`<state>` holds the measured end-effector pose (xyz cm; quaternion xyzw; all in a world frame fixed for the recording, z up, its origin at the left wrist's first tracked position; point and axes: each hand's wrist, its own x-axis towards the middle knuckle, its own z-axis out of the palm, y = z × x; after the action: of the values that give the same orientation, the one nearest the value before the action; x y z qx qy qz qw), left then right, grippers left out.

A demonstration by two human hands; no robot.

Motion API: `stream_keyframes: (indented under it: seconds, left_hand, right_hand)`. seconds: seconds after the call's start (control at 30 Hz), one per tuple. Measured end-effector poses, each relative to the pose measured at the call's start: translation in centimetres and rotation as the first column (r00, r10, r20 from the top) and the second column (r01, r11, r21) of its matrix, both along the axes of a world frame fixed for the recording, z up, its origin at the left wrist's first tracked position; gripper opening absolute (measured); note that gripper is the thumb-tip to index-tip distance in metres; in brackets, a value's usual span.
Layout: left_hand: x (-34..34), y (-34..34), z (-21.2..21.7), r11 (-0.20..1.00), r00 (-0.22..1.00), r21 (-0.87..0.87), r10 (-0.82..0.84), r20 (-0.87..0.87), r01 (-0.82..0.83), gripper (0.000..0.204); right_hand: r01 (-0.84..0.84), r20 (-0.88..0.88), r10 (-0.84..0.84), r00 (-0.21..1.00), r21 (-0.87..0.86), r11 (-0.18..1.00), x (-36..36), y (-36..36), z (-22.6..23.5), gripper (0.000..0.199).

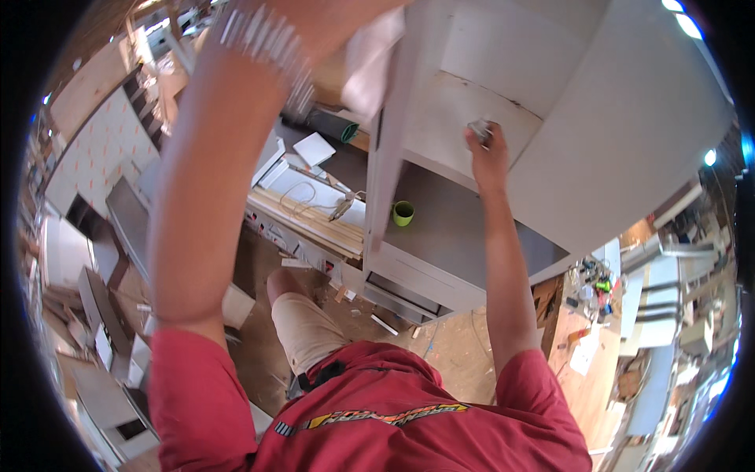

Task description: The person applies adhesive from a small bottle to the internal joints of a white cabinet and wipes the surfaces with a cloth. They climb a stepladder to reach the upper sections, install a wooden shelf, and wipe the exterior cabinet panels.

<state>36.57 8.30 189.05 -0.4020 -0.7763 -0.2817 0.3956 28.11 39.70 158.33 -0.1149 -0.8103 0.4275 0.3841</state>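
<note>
My right hand (491, 157) reaches into the upper compartment of a light grey cabinet (629, 141). Its fingers are closed on a small greyish object (479, 130), too blurred for me to name. My left arm is raised, with a pale bracelet-like band (271, 51) at the wrist. The left hand (338, 20) is smeared by motion and partly cut off at the top edge, near the cabinet's left upright panel (401, 118); its fingers cannot be made out. Just below it shows a blurred whitish patch (373, 67), perhaps cloth. A green cup (403, 212) stands on the dark lower shelf (448, 236).
Left of the cabinet, a bench carries wood strips (314, 216), a tool with a cord (343, 206) and a white square piece (314, 149). Stacked panels (102, 149) crowd the far left. Scraps (384, 324) litter the floor. A wooden table (586, 377) with small items stands right.
</note>
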Motion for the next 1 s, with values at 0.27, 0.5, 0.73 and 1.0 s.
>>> stream_keyframes:
  seconds: [0.27,0.5,0.73,1.0]
  left_hand:
    - [0.0,1.1,-20.0,0.937,0.943,0.240,0.185,0.277,-0.254,0.038]
    - [1.1,2.0,-26.6,0.926,0.874,0.176,0.233,0.427,-0.333,0.035]
    - [-0.1,3.3,-29.0,0.932,0.803,0.073,0.265,0.534,-0.356,0.035]
    - [-0.9,2.4,-26.3,0.908,0.840,0.184,0.252,0.480,-0.377,0.036]
  right_hand:
    - [0.230,0.230,-0.236,0.944,0.053,0.972,-9.1,7.8,-8.4,0.044]
    - [0.290,0.080,-0.302,0.950,0.135,0.948,-8.8,6.6,-9.8,0.047]
    - [-0.042,0.083,0.060,0.995,-0.201,0.979,-15.0,-2.2,-7.3,0.039]
    - [-0.060,0.065,0.106,0.992,-0.494,0.867,-23.2,-7.0,-9.8,0.026]
